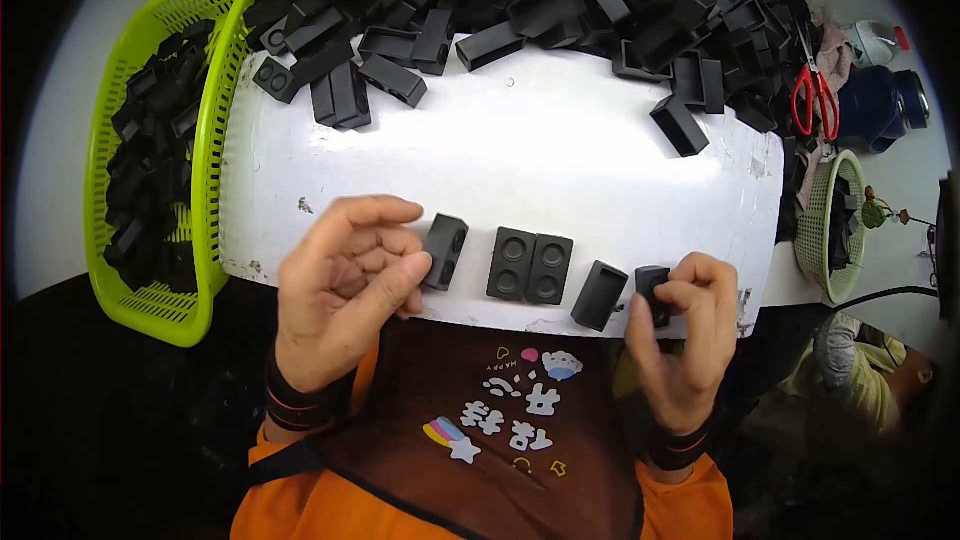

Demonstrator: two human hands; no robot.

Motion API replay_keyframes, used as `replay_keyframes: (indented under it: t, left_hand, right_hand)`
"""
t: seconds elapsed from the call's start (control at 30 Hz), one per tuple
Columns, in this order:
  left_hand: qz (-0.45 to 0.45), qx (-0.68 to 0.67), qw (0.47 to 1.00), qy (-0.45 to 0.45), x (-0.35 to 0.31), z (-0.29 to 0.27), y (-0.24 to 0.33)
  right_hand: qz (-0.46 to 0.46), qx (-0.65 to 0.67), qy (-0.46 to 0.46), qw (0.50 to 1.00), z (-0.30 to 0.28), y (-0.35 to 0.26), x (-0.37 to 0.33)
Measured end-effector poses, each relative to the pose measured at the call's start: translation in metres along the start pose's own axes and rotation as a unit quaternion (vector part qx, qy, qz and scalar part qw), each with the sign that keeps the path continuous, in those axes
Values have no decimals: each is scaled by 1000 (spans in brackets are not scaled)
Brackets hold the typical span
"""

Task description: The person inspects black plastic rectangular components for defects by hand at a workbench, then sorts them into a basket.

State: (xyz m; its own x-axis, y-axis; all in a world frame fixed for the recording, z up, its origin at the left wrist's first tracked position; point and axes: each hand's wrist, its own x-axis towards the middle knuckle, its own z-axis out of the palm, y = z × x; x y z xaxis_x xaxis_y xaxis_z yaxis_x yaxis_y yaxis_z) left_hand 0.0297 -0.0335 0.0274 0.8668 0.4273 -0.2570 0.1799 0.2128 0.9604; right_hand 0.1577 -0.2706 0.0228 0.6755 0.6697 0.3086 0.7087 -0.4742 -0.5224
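Observation:
My left hand [350,290] is open beside a black rectangular plastic block [446,252], with the thumb tip at the block's left edge and the index finger stretched above it. In the middle, two black blocks [530,265] lie side by side, each showing two round recesses. Right of them, a hollow black block [600,295] lies tilted with its open side up. My right hand [695,330] has its thumb and bent index finger closed round another black block [652,282], which rests near the board's front edge; the fingers partly cover it.
A large heap of black blocks [480,0] covers the back of the white board [500,160]. A green basket [215,140] full of blocks stands left. At right are red-handled scissors [815,100], a dark blue bottle [880,108] and a pale basket [820,230] with black pieces.

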Motion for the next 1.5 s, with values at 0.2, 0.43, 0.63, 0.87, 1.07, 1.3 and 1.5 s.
replay_keyframes:
  t: [0.2, 0.43, 0.63, 0.87, 1.07, 1.3, 1.5]
  left_hand:
    - [166, 405, 892, 116, -7, -10, -7]
    - [171, 402, 899, -21, 1, 9, 4]
    - [349, 534, 761, -121, 12, 55, -14]
    - [408, 297, 853, -132, 24, 3, 22]
    - [171, 208, 956, 114, -11, -61, 25]
    - [145, 350, 923, 63, 17, -15, 3]
    - [295, 510, 801, 108, 16, -31, -11]
  right_hand:
    - [-16, 72, -79, 994, -2, -7, -3]
    - [-22, 74, -126, 989, 7, -9, 9]
    - [-66, 82, -77, 991, -3, 17, 1]
    - [-75, 93, -11, 993, 19, 12, 4]
    - [-77, 30, 16, 996, 2, 16, 36]
    - [-37, -132, 37, 990, 5, 42, 72]
    - [-14, -133, 72, 988, 3, 15, 19]
